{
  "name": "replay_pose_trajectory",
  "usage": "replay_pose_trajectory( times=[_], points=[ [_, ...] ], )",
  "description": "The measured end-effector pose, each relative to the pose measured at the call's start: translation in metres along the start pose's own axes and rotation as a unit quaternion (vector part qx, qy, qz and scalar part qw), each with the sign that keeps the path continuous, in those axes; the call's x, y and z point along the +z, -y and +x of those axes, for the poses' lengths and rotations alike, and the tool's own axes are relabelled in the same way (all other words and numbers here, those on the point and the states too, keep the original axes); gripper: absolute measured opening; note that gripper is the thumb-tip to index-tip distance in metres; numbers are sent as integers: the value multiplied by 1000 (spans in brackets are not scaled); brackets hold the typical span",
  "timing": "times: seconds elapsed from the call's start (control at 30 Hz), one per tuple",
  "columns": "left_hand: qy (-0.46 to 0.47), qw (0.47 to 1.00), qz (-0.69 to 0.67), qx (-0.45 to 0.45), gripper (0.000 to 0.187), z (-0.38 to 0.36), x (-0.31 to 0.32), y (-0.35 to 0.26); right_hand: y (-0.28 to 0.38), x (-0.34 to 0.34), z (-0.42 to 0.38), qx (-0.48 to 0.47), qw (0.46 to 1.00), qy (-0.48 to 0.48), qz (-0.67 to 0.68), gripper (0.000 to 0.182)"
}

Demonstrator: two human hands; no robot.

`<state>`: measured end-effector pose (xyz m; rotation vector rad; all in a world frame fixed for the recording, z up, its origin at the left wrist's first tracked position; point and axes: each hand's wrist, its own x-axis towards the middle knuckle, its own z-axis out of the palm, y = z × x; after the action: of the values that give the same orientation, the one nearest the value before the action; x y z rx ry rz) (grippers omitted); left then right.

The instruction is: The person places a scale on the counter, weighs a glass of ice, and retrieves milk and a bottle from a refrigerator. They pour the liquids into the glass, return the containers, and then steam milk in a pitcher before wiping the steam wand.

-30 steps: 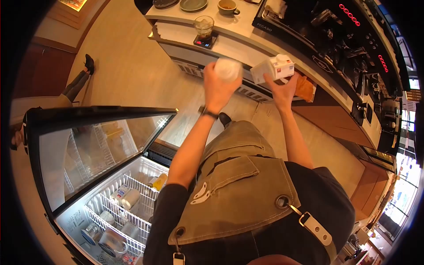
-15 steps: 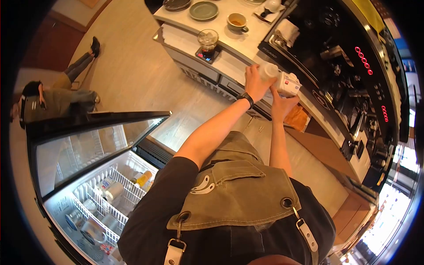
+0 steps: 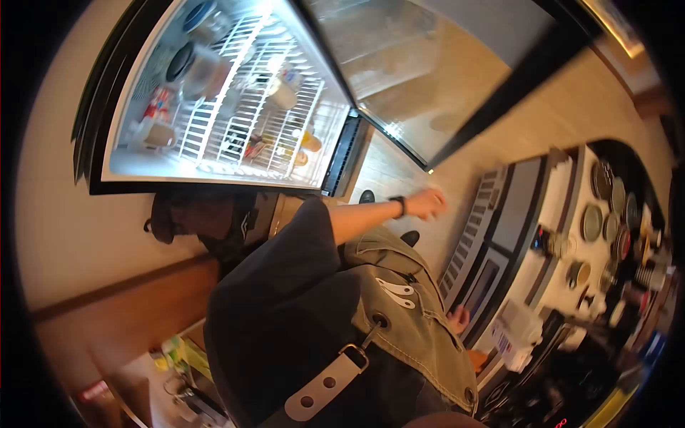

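Note:
My left hand (image 3: 428,205), with a dark watch at the wrist, is stretched out over the floor, a little below the tip of the fridge door (image 3: 430,170). It is slightly blurred, its fingers loosely bent and apart, with nothing seen in it. Beside my apron, near the counter drawers (image 3: 485,282), my right hand (image 3: 459,319) hangs with loosely bent fingers and holds nothing visible. White containers with a printed label (image 3: 510,335) stand at the counter's edge, apart from both hands. The open fridge (image 3: 235,175) holds jars and bottles on white wire racks (image 3: 214,121).
Plates (image 3: 591,222), a cup (image 3: 578,274) and a glass on a small scale (image 3: 553,242) are on the counter at the right. A dark bag (image 3: 193,217) lies beside the fridge. Shelves with items (image 3: 178,364) are at the lower left.
The view has swung toward the fridge. Both hands have let go of the white containers; my left hand has moved away from the counter, and my right hand is lower beside my apron.

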<state>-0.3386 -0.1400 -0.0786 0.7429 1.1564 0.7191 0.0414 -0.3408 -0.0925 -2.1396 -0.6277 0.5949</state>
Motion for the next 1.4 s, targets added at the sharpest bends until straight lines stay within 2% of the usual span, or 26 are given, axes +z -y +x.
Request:
replay_pose_trajectory(
  times=[0.07,0.1,0.13,0.17,0.2,0.23,0.27,0.33,0.37,0.43,0.53,0.63,0.83,0.9,1.0,1.07,1.1,1.13,1.17,1.2,1.23,1.27,1.3,1.33,1.37,1.4],
  points=[
    [-206,977,-37,42,29,-39,-112,7,28,30,-15,54,957,258,118,30],
    [-340,938,-13,67,21,-64,-159,-1,52,50,-17,8,941,313,126,30],
    [-450,883,-73,117,16,-78,-206,0,90,78,-23,-37,921,365,134,30],
    [-548,810,-115,173,12,-93,-253,0,132,103,-34,-78,896,413,141,30],
    [-691,662,-92,276,12,-59,-352,70,177,129,-44,-118,896,412,117,31],
    [-770,559,-81,299,13,-80,-366,31,219,152,-50,-155,895,409,92,32],
    [-819,500,-57,275,15,-98,-384,1,250,176,-50,-199,879,417,117,35],
    [-833,510,-42,211,18,-117,-426,-17,315,213,-59,-285,858,405,136,44],
    [-822,536,-41,186,20,-122,-443,-22,350,225,-71,-327,853,385,131,50],
    [-803,575,-40,153,23,-127,-469,-27,399,246,-94,-307,840,402,195,69],
    [-780,613,-33,117,29,-127,-490,-25,446,258,-116,-329,827,433,143,74],
    [-766,634,-26,105,34,-121,-495,-23,450,267,-112,-315,842,419,129,70],
    [-751,654,0,96,46,-111,-478,-10,441,272,-97,-327,843,423,65,41],
    [-752,651,11,100,50,-109,-463,-6,438,272,-88,-333,834,434,67,38],
    [-776,619,50,116,55,-110,-430,11,433,274,-79,-337,833,431,78,40],
    [-825,544,70,135,64,-134,-387,9,424,275,-67,-321,833,448,54,43],
    [-827,511,45,229,69,-144,-362,4,416,278,-57,-308,831,461,48,45],
    [-818,476,28,322,76,-152,-337,-2,396,290,-40,-362,831,419,58,46],
    [-799,513,55,310,77,-166,-312,3,414,278,-60,-323,833,447,42,45],
    [-777,549,83,298,77,-178,-287,7,404,282,-63,-327,836,428,104,47],
    [-753,582,111,286,78,-191,-260,12,397,287,-57,-398,817,411,76,51],
    [-712,628,113,292,80,-203,-230,10,398,279,-67,-485,808,334,33,50],
    [-671,670,117,295,82,-213,-203,9,385,286,-67,-403,820,395,91,63],
    [-616,722,117,291,83,-220,-180,17,403,254,-89,-357,842,405,15,73],
    [-564,766,119,286,83,-224,-163,26,390,252,-95,-422,826,371,47,77],
    [-513,800,124,285,82,-223,-151,44,372,256,-98,-446,813,370,49,79]
  ],
)
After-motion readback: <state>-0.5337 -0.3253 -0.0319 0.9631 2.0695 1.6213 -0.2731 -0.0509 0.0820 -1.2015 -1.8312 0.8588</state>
